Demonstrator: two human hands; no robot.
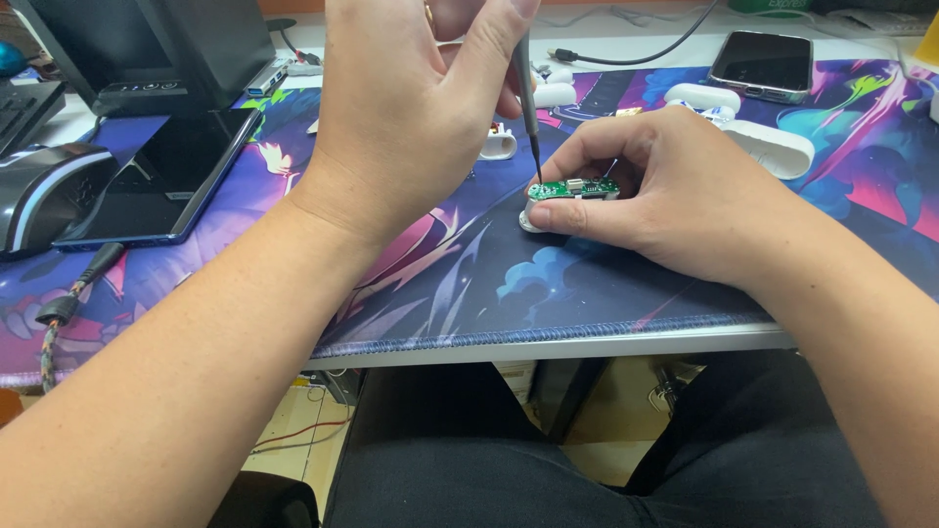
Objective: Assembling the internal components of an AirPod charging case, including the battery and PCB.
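Near the desk's front edge, the right hand (675, 191) pinches a small green circuit board (573, 189) in its white shell while the left hand (411, 108) grips a slim screwdriver (529, 108), tip on the board; white casing parts (773, 147) lie separated behind, disassembly apparently midway.

Slim grey metal screwdriver (529, 108), handle hidden inside left hand (411, 108); small green circuit board (574, 189), right end and underlying white casing covered by right hand (675, 191); black monitor (147, 49) cropped at top edge.
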